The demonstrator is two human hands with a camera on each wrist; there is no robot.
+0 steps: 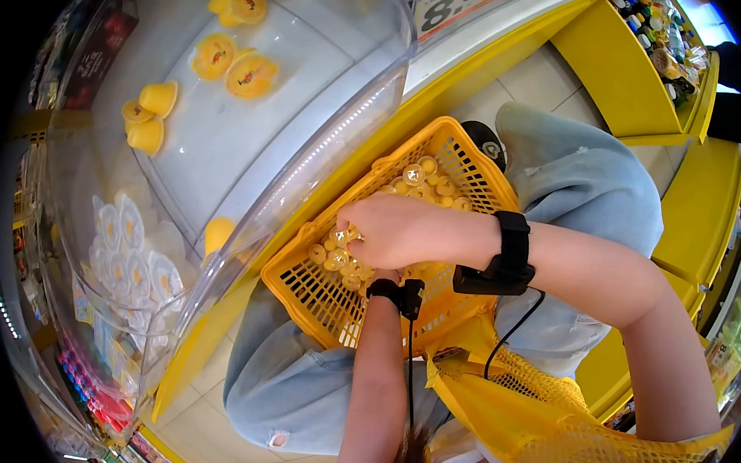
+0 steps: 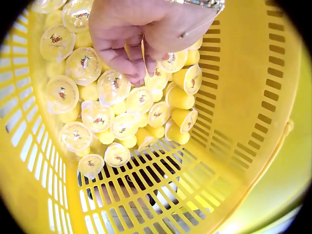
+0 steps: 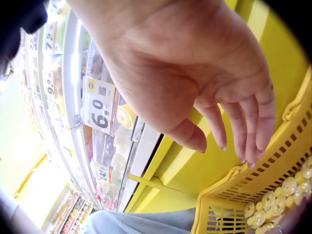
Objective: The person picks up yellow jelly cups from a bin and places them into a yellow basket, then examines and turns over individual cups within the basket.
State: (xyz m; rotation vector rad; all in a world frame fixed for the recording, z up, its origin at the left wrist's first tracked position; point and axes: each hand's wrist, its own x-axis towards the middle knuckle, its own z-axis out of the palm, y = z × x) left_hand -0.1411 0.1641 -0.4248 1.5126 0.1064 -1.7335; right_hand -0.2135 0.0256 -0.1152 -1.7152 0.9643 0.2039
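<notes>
My left hand reaches down into a yellow plastic basket, its curled fingers pinching a small yellow jelly cup seen edge-on. Below and around it lie several more jelly cups with clear, printed lids. In the head view most of that hand is hidden beneath the right one. Over the basket's shelf-side rim hangs my right hand, palm showing in the right wrist view. Its fingers are loosely bent, with nothing between them.
Beside the basket stands a clear-walled display bin with loose yellow cups and white-wrapped packs. The basket sits between the person's jean-clad legs. A yellow mesh bag lies near the right forearm. Yellow shelving stands beyond.
</notes>
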